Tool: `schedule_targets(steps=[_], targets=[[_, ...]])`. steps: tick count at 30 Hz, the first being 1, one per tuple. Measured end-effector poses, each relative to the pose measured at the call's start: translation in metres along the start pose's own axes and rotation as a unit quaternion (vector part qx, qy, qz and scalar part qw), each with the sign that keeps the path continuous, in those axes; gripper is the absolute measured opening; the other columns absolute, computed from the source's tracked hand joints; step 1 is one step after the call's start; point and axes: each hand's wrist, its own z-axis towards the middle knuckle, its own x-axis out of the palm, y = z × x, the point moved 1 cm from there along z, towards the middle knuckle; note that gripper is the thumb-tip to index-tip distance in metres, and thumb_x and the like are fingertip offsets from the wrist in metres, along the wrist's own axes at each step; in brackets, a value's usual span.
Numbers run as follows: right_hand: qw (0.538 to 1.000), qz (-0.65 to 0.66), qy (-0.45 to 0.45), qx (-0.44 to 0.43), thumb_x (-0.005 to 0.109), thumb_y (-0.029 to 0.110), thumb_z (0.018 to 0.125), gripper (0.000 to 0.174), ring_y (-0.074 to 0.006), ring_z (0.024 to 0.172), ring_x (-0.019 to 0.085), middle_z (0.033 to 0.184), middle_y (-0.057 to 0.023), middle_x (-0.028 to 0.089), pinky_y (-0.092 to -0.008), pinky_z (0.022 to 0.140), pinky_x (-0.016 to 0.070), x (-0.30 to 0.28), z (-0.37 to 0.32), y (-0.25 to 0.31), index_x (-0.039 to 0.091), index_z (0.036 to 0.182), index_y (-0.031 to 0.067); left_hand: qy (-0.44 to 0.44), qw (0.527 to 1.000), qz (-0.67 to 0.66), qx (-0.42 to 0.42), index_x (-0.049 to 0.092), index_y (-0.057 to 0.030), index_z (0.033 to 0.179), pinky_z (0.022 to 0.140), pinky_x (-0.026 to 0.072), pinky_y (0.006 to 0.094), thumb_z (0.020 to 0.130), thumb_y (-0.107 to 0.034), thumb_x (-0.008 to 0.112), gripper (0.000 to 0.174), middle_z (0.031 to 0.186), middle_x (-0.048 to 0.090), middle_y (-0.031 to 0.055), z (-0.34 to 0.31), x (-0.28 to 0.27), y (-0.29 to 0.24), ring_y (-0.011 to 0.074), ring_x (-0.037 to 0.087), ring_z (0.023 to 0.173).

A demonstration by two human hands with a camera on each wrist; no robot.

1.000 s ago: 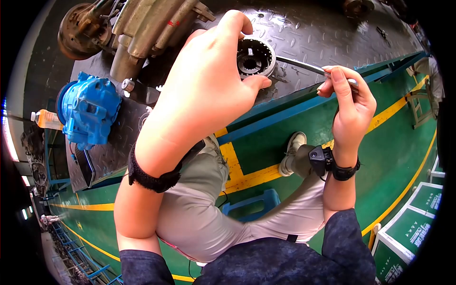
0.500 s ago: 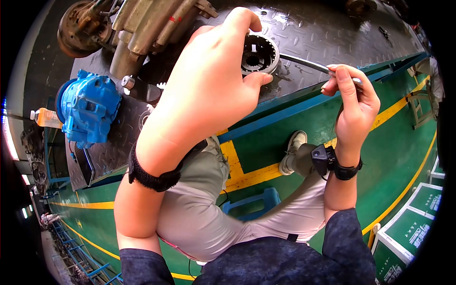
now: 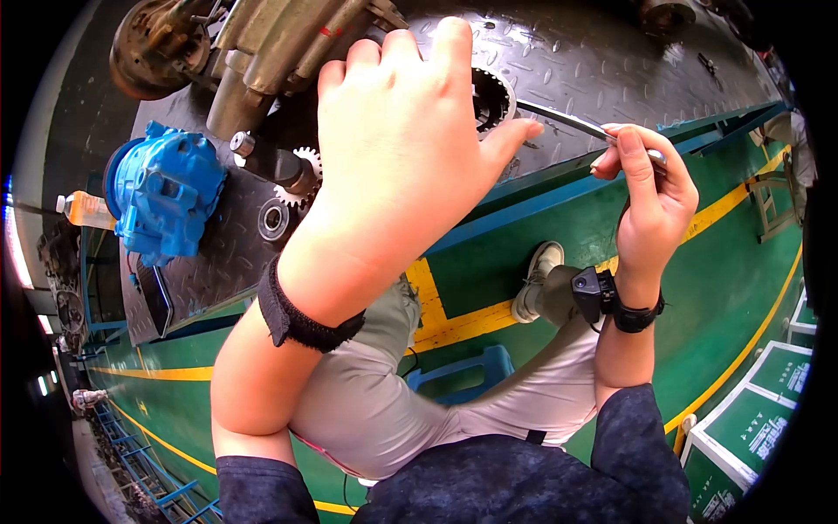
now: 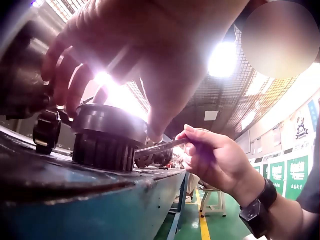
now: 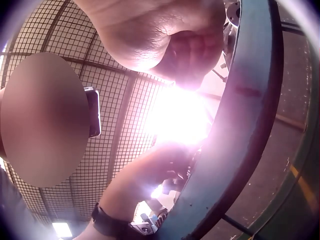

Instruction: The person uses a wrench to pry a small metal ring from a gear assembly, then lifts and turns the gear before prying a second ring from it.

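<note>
Dark checker-plate bench top (image 3: 602,61). Blue cast housing (image 3: 166,194) at 9 o'clock, with a drink bottle (image 3: 85,212) just outside it. Small gear (image 3: 305,166) and bearing (image 3: 273,219) lie beside the housing, toward centre. Rusty hub (image 3: 144,48) and tan casting (image 3: 279,44) at 11. Blue stool (image 3: 467,371) at 6.

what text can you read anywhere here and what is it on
No text can be read with confidence.
Green boards on the floor, head view: white lettering, too small and blurred to read.
Green panels, left wrist view: white lettering, blurred.
Poster above them: a dark emblem, wording unreadable.
</note>
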Motion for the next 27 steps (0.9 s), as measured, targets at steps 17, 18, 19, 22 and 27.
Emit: schedule_targets(steps=[17, 18, 19, 22, 27], targets=[[1.000, 0.018, 0.002, 0.006, 0.069, 0.009, 0.097, 0.014, -0.0117, 0.072, 0.068, 0.080, -0.0071, 0.071, -0.0243, 0.068, 0.0557, -0.004, 0.002, 0.001, 0.073, 0.102, -0.0039, 0.097, 0.983, -0.145, 0.063, 0.054, -0.0136, 0.139, 0.102, 0.0458, 0.0432, 0.066, -0.012, 0.087, 0.080, 0.133, 0.053, 0.0142, -0.016, -0.011, 0.010, 0.0384, 0.054, 0.120], [1.000, 0.019, 0.001, 0.007, 0.069, 0.009, 0.097, 0.014, -0.0117, 0.072, 0.067, 0.080, -0.0071, 0.071, -0.0242, 0.068, 0.0556, -0.004, 0.002, 0.001, 0.073, 0.102, -0.0039, 0.095, 0.983, -0.145, 0.063, 0.054, -0.0132, 0.139, 0.102, 0.0459, 0.0429, 0.067, -0.011, 0.087, 0.079, 0.132, 0.054, 0.0143, -0.017, -0.011, 0.010, 0.0381, 0.054, 0.120], [1.000, 0.020, 0.002, 0.006, 0.069, 0.009, 0.097, 0.014, -0.0116, 0.072, 0.067, 0.080, -0.0070, 0.071, -0.0240, 0.068, 0.0555, -0.004, 0.002, 0.001, 0.073, 0.102, -0.0038, 0.092, 0.983, -0.146, 0.064, 0.054, -0.0128, 0.138, 0.102, 0.0461, 0.0426, 0.067, -0.011, 0.086, 0.078, 0.132, 0.054, 0.0143, -0.018, -0.011, 0.011, 0.0379, 0.055, 0.120], [1.000, 0.020, 0.005, 0.006, 0.069, 0.008, 0.097, 0.014, -0.0116, 0.071, 0.067, 0.080, -0.0068, 0.071, -0.0236, 0.068, 0.0551, -0.005, 0.001, 0.002, 0.073, 0.102, -0.0038, 0.071, 0.984, -0.149, 0.072, 0.055, -0.0107, 0.138, 0.101, 0.0469, 0.0419, 0.068, -0.010, 0.085, 0.076, 0.128, 0.058, 0.0142, -0.018, -0.010, 0.014, 0.0373, 0.057, 0.117], [1.000, 0.016, 0.004, 0.004, 0.069, 0.009, 0.097, 0.014, -0.0116, 0.071, 0.067, 0.079, -0.0066, 0.071, -0.0236, 0.068, 0.0550, -0.005, 0.001, 0.003, 0.072, 0.101, -0.0038, 0.031, 0.982, -0.159, 0.097, 0.055, -0.0078, 0.136, 0.098, 0.0487, 0.0409, 0.069, -0.009, 0.083, 0.073, 0.115, 0.065, 0.0130, -0.014, -0.008, 0.017, 0.0357, 0.062, 0.109]])
